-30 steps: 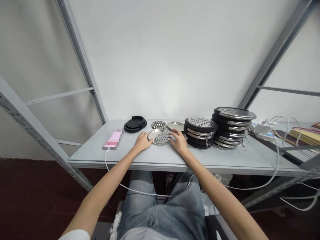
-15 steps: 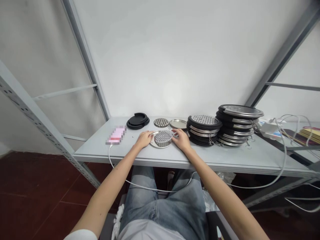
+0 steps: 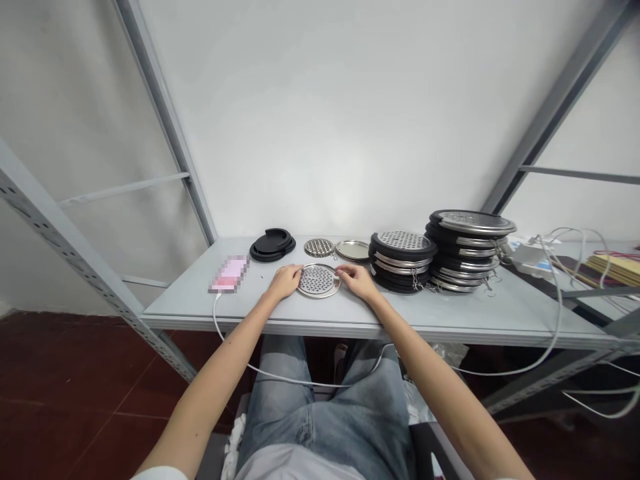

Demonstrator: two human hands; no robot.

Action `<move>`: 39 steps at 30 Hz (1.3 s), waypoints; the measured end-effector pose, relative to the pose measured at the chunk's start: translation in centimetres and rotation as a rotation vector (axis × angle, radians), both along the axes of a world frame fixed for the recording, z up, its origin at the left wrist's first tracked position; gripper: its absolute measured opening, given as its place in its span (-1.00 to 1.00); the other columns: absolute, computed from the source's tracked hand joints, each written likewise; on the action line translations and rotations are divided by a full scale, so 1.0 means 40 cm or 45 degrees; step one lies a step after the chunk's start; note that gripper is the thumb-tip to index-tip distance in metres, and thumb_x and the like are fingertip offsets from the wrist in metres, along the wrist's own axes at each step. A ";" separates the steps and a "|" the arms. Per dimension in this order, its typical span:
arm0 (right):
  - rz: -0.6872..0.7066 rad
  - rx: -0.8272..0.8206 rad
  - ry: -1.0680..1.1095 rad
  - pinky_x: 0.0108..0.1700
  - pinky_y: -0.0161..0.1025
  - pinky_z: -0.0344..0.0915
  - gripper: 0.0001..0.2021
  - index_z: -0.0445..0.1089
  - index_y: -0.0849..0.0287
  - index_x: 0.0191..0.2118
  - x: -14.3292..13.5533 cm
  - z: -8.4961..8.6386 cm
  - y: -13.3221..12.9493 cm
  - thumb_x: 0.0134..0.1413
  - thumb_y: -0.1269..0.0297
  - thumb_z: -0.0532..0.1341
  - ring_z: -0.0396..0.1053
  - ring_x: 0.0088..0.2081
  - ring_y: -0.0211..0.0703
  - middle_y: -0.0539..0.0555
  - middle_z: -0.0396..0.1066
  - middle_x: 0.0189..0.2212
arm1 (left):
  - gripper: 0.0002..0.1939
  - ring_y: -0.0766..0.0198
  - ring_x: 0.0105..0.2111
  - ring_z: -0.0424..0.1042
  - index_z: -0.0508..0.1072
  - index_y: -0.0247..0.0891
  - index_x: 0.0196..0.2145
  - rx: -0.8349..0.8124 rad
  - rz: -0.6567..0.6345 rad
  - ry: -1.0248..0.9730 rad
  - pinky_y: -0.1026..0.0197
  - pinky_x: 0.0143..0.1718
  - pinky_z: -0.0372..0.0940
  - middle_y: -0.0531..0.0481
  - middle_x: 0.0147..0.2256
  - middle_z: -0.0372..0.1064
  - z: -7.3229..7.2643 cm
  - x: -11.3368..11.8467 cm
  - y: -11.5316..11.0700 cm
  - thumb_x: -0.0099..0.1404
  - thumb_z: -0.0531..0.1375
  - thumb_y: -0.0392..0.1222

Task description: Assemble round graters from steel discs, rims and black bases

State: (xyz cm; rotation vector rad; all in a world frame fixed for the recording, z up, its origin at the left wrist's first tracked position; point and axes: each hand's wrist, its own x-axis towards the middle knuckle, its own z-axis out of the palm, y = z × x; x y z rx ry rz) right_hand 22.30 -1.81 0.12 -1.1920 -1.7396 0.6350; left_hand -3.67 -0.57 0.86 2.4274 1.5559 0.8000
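Note:
A perforated round metal grater disc (image 3: 316,279) lies inside a shallow round metal tray (image 3: 320,296) on the table in front of me. My left hand (image 3: 286,280) grips the tray's left rim, fingers together. At the right edge, my right hand (image 3: 356,279) has its thumb and fingertips closed on the disc beside the rim. Just behind sit another perforated metal disc (image 3: 319,247) and a plain shallow metal tray (image 3: 353,250). Two black round holders (image 3: 273,245) lie stacked at the back left.
Two stacks of black-rimmed round graters, a shorter stack (image 3: 403,261) and a taller one (image 3: 465,250), stand to the right, with metal clips hanging from them. A phone (image 3: 230,274) with a white cable (image 3: 216,313) lies left. Metal shelf posts (image 3: 165,120) flank the table.
The perforated disc, tilted above the tray before, now lies flat within its rim. My right hand has moved slightly left with it. My left hand stays at the tray's left rim.

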 end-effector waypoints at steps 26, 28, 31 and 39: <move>-0.033 0.183 -0.535 0.13 -0.02 0.28 -0.75 0.57 0.16 -0.12 -0.003 -0.017 0.014 0.19 0.21 0.20 0.43 0.04 0.07 0.23 0.47 0.00 | -0.34 -0.06 0.21 0.25 0.48 -0.25 0.08 0.008 -0.198 -0.068 -0.05 0.25 0.14 -0.21 0.19 0.30 0.001 0.001 -0.026 0.10 0.33 0.18; -0.042 0.174 -0.501 0.12 -0.03 0.28 -0.76 0.58 0.16 -0.14 0.000 -0.020 0.016 0.18 0.22 0.21 0.44 0.02 0.06 0.22 0.48 -0.01 | -0.33 -0.06 0.21 0.25 0.47 -0.23 0.09 -0.012 -0.197 -0.075 -0.04 0.25 0.15 -0.20 0.20 0.29 0.003 0.001 -0.025 0.10 0.33 0.18; -0.046 0.167 -0.421 0.09 -0.07 0.31 -0.79 0.59 0.14 -0.20 0.003 -0.020 0.018 0.16 0.24 0.21 0.47 -0.03 0.02 0.17 0.52 -0.08 | -0.32 -0.06 0.20 0.26 0.46 -0.23 0.11 -0.024 -0.222 -0.073 -0.03 0.24 0.15 -0.19 0.20 0.29 0.005 0.000 -0.025 0.11 0.32 0.18; -0.107 0.027 -0.278 0.03 -0.15 0.32 -0.88 0.58 0.15 -0.42 -0.002 0.003 0.013 0.01 0.28 0.28 0.49 -0.11 0.00 0.10 0.58 -0.23 | -0.28 -0.08 0.24 0.20 0.41 -0.14 0.17 -0.053 -0.306 -0.023 -0.07 0.27 0.09 -0.13 0.24 0.23 0.013 -0.004 -0.025 0.13 0.28 0.24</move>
